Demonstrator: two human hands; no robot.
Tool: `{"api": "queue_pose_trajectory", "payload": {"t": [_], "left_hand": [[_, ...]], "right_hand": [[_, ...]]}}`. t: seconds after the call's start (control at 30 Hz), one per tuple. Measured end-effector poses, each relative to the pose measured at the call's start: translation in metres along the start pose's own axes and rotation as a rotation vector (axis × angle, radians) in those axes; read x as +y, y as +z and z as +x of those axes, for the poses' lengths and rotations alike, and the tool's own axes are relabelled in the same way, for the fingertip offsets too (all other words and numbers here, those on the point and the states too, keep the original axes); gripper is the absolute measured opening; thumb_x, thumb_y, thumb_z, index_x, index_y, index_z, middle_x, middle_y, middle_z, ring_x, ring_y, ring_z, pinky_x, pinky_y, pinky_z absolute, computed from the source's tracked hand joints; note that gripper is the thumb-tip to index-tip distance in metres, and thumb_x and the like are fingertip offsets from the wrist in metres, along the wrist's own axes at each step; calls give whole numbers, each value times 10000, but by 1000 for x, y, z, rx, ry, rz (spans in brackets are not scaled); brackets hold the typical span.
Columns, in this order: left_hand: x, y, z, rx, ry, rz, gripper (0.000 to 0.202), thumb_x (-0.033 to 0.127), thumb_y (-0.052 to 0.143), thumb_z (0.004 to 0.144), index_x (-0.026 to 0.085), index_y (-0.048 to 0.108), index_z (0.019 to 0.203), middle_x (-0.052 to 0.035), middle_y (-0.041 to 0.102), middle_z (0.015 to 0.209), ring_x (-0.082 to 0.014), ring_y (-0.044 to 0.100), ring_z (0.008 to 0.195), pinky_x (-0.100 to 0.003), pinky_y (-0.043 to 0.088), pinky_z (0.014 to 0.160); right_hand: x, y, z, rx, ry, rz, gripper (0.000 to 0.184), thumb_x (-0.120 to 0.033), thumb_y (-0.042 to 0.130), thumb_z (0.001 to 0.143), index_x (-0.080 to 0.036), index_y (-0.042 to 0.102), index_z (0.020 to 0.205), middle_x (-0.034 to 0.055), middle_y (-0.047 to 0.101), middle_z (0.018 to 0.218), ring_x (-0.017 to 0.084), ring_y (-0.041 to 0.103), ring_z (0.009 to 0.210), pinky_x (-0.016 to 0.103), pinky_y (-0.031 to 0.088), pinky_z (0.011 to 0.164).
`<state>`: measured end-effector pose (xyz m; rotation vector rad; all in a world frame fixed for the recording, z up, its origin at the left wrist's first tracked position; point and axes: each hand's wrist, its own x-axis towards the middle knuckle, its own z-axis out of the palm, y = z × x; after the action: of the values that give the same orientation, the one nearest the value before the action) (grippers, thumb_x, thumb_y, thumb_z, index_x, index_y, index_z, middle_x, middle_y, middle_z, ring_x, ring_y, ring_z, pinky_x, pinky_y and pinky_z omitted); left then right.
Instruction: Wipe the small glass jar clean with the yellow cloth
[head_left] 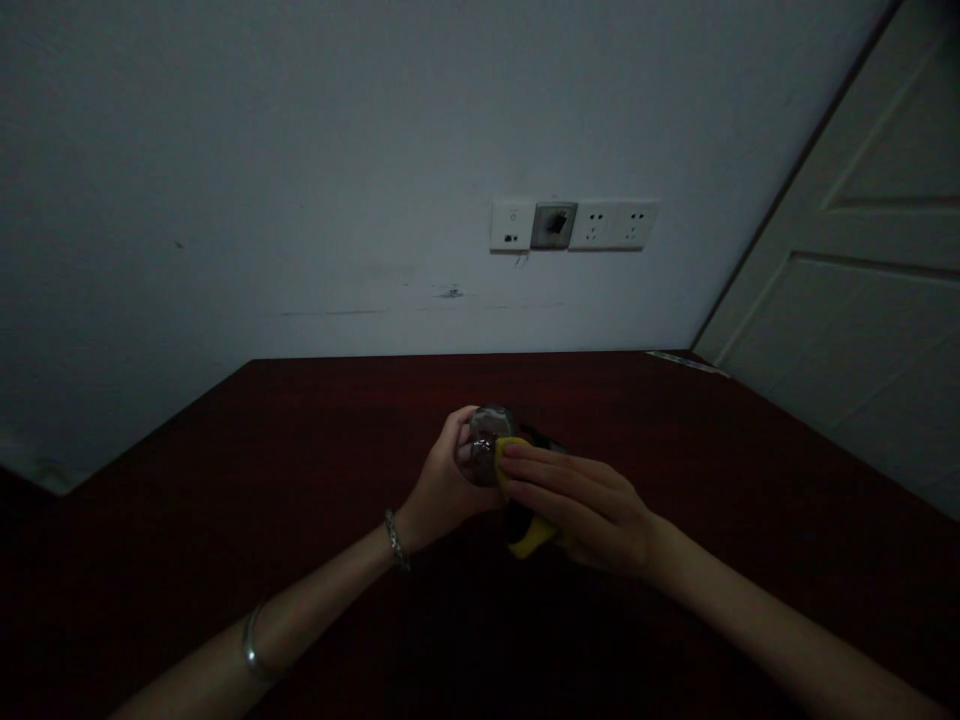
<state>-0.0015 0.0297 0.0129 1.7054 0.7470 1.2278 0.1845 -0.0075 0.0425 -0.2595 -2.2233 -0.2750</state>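
A clear drinking glass [491, 421] is held over the middle of the table, its rim toward the far side. My left hand [448, 478] wraps round its left side, fingers partly hidden behind it. Against the glass's right side my right hand [589, 503] presses a yellow cloth [534, 538], fingers close together over it. The cloth's lower end hangs below those fingers. Something dark sits just behind my right fingers; the dim light hides what it is.
The dark red wooden table [337, 420] runs back to a pale wall [360, 180]. Several socket plates [607, 226] are set in that wall. A white panelled door [870, 260] stands at the right, and a thin pale strip [686, 362] lies at the table's back right corner.
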Motion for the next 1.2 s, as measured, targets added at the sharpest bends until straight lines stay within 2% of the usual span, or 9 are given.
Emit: {"api": "queue_pose_trajectory", "payload": {"t": [0.13,0.3,0.37,0.53,0.67,0.77,1.03,1.1,1.2], "left_hand": [[0,2,-3,-46,-21,-40,770,193,821,532,192,397,1175,-108,627,1130,-234,655,965,-338,571,766],[0,3,-7,-61,-41,-53,817,172,842,505,207,380,1180,-100,626,1147,-250,648,1011,-376,568,819],[-1,3,-7,-51,-32,-45,815,173,843,498,204,389,1175,-107,623,1158,-253,647,1012,-379,570,819],[-4,1,-3,-6,-61,-63,745,199,821,532,192,415,1157,-104,645,1111,-240,666,942,-344,582,740],[-5,-1,-2,5,-73,-61,770,189,820,526,186,404,1175,-104,643,1117,-241,665,942,-327,578,731],[-7,-1,-3,-5,-40,-51,774,186,818,537,189,393,1184,-110,637,1129,-241,663,949,-324,576,737],[-8,4,-8,-41,-15,-11,852,214,852,508,197,371,1210,-116,617,1176,-264,633,1043,-396,557,850],[-8,3,-8,-45,-24,2,852,211,852,507,197,371,1211,-113,621,1168,-262,635,1036,-398,556,850],[-7,2,-8,-59,-34,17,844,181,841,510,194,374,1213,-112,619,1174,-253,634,1034,-382,551,854]], "right_hand": [[4,1,-4,71,135,70,352,-90,385,919,-80,521,1243,200,629,1186,227,546,1201,400,541,920],[4,5,-7,138,329,157,382,-116,503,872,-177,526,1249,124,658,1163,209,614,1110,379,542,922],[4,6,-7,133,311,160,383,-98,489,872,-160,526,1248,138,647,1180,212,594,1140,390,531,939],[7,1,-3,4,42,100,334,-125,373,933,-30,536,1209,228,623,1186,236,515,1234,417,512,960],[10,-3,-1,-76,-61,38,353,-147,328,960,-23,516,1231,212,654,1138,243,482,1263,424,518,952],[11,-1,-3,-59,24,62,370,-100,346,934,-66,492,1272,198,623,1210,225,499,1250,415,514,956],[8,4,-9,106,416,222,451,-38,479,821,-192,547,1239,97,636,1226,196,597,1140,364,510,968],[8,4,-8,115,407,218,456,-30,471,817,-191,547,1237,100,633,1229,200,590,1150,386,508,971],[10,1,-5,35,230,165,415,-32,459,837,-113,536,1238,170,618,1231,224,541,1210,421,494,985]]}}
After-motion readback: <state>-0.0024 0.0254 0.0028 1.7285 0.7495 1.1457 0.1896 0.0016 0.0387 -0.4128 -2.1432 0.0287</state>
